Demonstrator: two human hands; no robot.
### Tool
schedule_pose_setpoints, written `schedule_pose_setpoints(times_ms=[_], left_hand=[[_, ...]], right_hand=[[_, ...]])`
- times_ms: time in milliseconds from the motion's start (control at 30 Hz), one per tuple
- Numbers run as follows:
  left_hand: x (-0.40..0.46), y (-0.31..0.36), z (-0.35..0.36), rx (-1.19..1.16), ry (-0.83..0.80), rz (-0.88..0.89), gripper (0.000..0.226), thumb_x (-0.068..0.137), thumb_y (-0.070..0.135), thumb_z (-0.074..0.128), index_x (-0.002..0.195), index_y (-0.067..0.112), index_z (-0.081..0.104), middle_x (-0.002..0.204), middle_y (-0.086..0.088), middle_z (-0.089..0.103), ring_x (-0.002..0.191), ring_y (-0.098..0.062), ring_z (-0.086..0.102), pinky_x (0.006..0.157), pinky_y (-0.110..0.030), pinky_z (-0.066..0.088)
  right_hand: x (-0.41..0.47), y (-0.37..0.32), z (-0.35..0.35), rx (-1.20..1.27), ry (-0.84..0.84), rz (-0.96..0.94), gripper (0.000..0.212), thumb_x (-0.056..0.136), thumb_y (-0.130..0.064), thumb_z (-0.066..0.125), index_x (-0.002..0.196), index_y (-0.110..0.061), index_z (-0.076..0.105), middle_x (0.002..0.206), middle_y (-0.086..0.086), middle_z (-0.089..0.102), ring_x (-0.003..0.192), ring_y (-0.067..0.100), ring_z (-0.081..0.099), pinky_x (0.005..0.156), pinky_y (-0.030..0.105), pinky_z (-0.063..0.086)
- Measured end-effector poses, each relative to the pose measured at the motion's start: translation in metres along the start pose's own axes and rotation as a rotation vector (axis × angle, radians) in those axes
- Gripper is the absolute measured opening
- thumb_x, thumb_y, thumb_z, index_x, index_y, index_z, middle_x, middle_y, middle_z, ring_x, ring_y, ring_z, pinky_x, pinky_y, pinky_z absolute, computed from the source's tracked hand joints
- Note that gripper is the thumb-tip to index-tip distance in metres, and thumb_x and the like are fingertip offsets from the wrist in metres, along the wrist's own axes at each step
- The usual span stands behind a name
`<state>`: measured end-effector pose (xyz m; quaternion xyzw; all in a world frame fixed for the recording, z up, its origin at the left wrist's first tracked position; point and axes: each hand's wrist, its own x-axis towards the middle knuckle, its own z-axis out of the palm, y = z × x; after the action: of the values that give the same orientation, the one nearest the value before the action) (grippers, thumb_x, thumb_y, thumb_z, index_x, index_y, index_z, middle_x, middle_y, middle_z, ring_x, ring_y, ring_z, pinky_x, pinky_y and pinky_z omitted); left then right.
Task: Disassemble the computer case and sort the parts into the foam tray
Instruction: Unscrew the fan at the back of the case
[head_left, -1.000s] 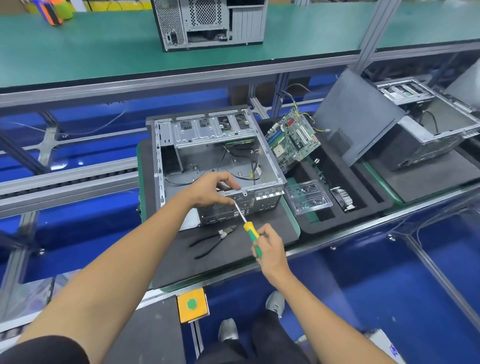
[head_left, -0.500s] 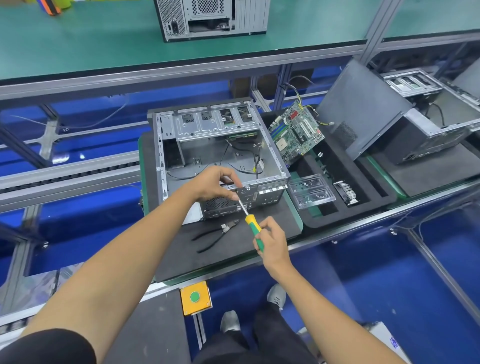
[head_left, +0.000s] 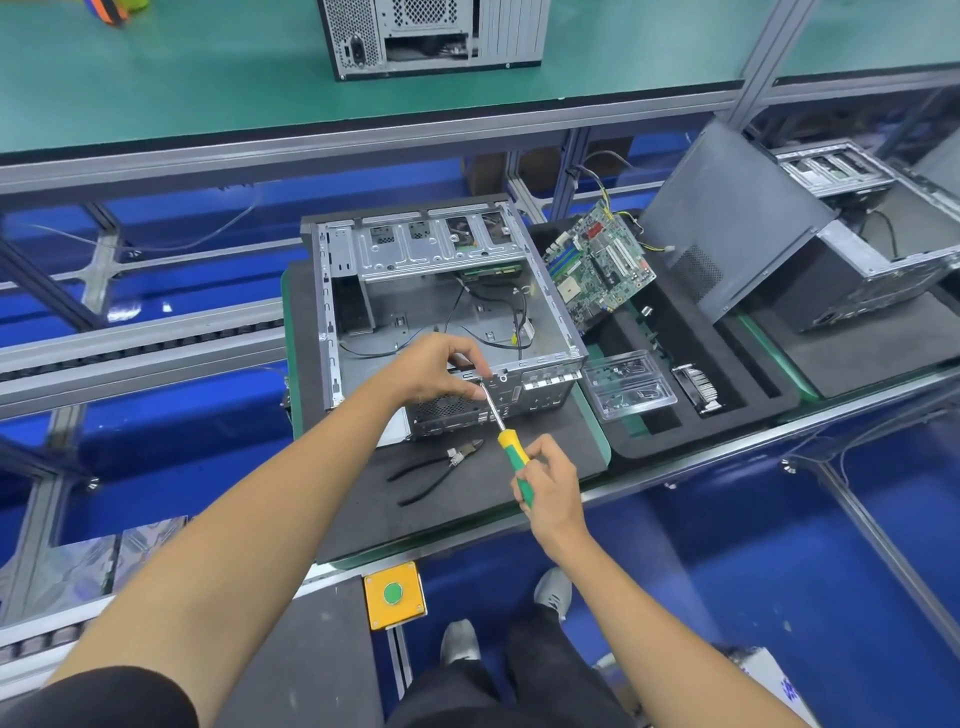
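right hand (head_left: 548, 480): I grip the screwdriver (head_left: 511, 457), shaft running far-left to the case (head_left: 447, 322) near wall
left hand (head_left: 441, 366): pinching at the tip, nearer the screw

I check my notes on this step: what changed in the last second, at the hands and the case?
Little. The right hand grips the screwdriver as before, tip at the computer case rear edge. The left hand stays there, fingers at the shaft. Pliers, motherboard, foam tray unmoved.
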<state>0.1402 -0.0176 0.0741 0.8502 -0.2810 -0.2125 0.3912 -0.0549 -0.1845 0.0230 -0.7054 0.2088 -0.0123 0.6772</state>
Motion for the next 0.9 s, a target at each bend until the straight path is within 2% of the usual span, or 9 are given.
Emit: schedule_pose_setpoints(times_ms=[200,400,600,700,900], left_hand=[[0.0,0.0,0.0,0.003,0.0,0.01,0.03,0.067,0.041,0.094,0.089,0.04,0.074,0.097,0.028,0.072,0.106,-0.002,0.065,0.099,-0.04,0.052],[0.0,0.0,-0.001,-0.001,-0.005,0.004,0.029,0.068,0.037,0.094,0.09,0.038,0.074,0.098,0.027,0.071,0.107,-0.004,0.064,0.094,-0.033,0.051],[-0.001,0.002,0.0,-0.023,0.003,0.014,0.028,0.07,0.032,0.094,0.091,0.033,0.076,0.096,0.029,0.071,0.106,-0.004,0.063,0.087,-0.021,0.046],[-0.001,0.002,0.0,-0.026,-0.002,0.007,0.028,0.071,0.031,0.094,0.092,0.032,0.076,0.097,0.028,0.071,0.107,-0.007,0.063,0.09,-0.024,0.049],[0.0,0.002,-0.001,-0.029,-0.012,0.009,0.027,0.071,0.03,0.093,0.093,0.031,0.076,0.097,0.028,0.071,0.107,-0.007,0.063,0.091,-0.022,0.048]], right_hand=[[0.002,-0.005,-0.003,0.026,-0.001,0.01,0.011,0.077,-0.01,0.045,0.072,-0.02,0.043,0.061,0.011,0.043,0.053,0.021,0.041,0.044,0.022,0.03],[0.001,-0.007,-0.004,0.054,-0.011,0.016,0.004,0.075,-0.009,0.046,0.076,-0.011,0.042,0.061,0.012,0.043,0.051,0.021,0.04,0.044,0.022,0.03],[-0.002,-0.011,-0.002,0.058,-0.014,0.019,0.01,0.073,-0.011,0.046,0.08,-0.004,0.041,0.063,0.014,0.042,0.052,0.02,0.039,0.045,0.023,0.029],[-0.002,-0.012,-0.003,0.059,-0.015,0.021,0.01,0.072,-0.011,0.045,0.079,-0.005,0.041,0.063,0.014,0.042,0.051,0.02,0.039,0.046,0.023,0.029],[-0.003,-0.015,-0.003,0.052,-0.019,0.02,0.011,0.072,-0.01,0.045,0.079,-0.004,0.041,0.062,0.013,0.042,0.05,0.019,0.04,0.045,0.022,0.03]])
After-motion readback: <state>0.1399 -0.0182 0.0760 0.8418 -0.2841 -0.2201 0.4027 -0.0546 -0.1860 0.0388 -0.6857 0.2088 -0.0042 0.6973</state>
